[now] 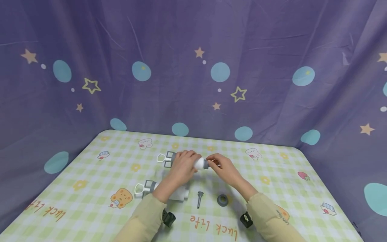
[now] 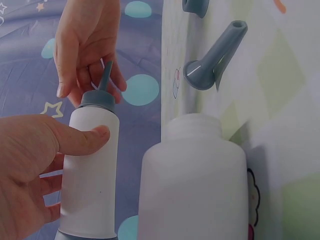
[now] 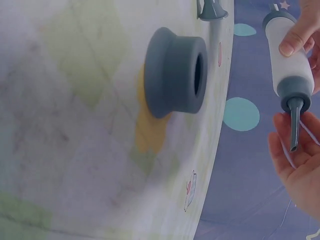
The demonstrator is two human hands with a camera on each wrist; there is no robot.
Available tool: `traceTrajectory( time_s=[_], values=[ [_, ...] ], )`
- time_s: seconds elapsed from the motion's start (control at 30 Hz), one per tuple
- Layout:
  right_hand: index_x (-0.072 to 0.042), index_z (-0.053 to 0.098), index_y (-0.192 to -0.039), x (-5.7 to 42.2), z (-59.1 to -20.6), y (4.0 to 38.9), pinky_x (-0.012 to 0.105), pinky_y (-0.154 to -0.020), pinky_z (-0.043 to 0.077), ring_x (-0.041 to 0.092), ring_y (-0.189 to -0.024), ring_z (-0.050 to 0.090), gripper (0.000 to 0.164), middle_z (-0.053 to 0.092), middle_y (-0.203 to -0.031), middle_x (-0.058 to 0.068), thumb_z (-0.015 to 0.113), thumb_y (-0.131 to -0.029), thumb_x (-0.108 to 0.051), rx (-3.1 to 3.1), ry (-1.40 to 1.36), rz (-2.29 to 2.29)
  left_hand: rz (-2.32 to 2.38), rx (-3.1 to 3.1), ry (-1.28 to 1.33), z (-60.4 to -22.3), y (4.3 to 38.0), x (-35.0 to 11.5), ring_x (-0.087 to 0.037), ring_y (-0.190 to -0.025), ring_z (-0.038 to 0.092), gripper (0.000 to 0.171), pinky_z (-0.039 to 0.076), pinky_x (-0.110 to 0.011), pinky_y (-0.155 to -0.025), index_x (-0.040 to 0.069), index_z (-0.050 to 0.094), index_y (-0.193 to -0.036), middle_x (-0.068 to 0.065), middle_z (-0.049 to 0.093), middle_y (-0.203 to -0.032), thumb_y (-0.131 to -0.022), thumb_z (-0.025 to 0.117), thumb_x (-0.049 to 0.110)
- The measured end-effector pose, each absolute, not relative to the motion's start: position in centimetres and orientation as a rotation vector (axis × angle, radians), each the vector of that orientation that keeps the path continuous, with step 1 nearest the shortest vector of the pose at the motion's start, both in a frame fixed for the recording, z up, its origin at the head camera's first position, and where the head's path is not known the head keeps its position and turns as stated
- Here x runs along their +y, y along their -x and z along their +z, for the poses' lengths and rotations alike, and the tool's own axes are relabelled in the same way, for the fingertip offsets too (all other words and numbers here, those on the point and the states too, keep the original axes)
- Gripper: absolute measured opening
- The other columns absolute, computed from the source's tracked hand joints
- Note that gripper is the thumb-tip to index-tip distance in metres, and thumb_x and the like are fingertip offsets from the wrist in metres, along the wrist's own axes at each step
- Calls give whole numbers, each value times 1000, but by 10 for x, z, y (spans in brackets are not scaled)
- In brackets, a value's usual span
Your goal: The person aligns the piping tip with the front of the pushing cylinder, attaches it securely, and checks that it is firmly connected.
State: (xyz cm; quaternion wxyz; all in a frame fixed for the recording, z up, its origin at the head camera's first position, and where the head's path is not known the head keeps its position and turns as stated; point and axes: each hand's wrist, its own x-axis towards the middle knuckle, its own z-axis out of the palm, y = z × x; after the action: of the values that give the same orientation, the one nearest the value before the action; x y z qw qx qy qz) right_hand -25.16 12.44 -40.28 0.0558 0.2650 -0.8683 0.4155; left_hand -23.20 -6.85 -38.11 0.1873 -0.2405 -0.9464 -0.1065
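My left hand (image 1: 182, 166) grips the white barrel of a piping syringe (image 1: 199, 163), thumb along its side in the left wrist view. The syringe has a grey end collar (image 2: 98, 99) with a slim grey nozzle (image 2: 106, 76) sticking out, and a white ring handle (image 1: 161, 158) at the other end. Around the nozzle, my right hand (image 1: 225, 169) has its fingers loosely bent, thumb apart from it; whether they touch is unclear. A second piping syringe (image 1: 178, 194) lies under my left forearm, its front end without collar or nozzle.
A loose grey nozzle (image 1: 200, 200) and a grey ring collar (image 1: 222, 200) lie on the checked tablecloth (image 1: 302, 198), in front of the hands. Black wrist devices (image 1: 246, 220) are on both forearms. A purple curtain (image 1: 181, 40) hangs behind the table.
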Motion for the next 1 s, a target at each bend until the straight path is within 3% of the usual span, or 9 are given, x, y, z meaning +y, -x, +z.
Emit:
traceTrajectory(
  time_s=[0.37, 0.7, 1.0],
  values=[
    [-16, 56, -113, 124, -409, 252, 31, -81, 50, 13, -95, 59, 40, 58, -105, -3, 72, -77, -22, -2557, -933, 1186, -328, -2669, 682, -380, 231, -72, -21, -102, 52, 46, 37, -42, -89, 15, 60, -115, 0, 59, -108, -72, 75, 16],
    [-9, 57, -113, 123, -408, 253, 30, -79, 50, 14, -91, 60, 35, 61, -105, 1, 69, -80, -16, -2538, -924, 1147, -318, -2655, 690, -382, 232, -72, -20, -101, 52, 47, 38, -42, -89, 15, 60, -115, 0, 59, -107, -71, 76, 16],
    [-17, 57, -114, 124, -410, 251, 34, -83, 49, 15, -95, 60, 30, 63, -102, -2, 61, -87, -27, -2610, -881, 1158, -309, -2659, 695, -381, 231, -72, -20, -100, 53, 46, 38, -42, -88, 15, 60, -115, 0, 59, -107, -71, 76, 16]
  ],
)
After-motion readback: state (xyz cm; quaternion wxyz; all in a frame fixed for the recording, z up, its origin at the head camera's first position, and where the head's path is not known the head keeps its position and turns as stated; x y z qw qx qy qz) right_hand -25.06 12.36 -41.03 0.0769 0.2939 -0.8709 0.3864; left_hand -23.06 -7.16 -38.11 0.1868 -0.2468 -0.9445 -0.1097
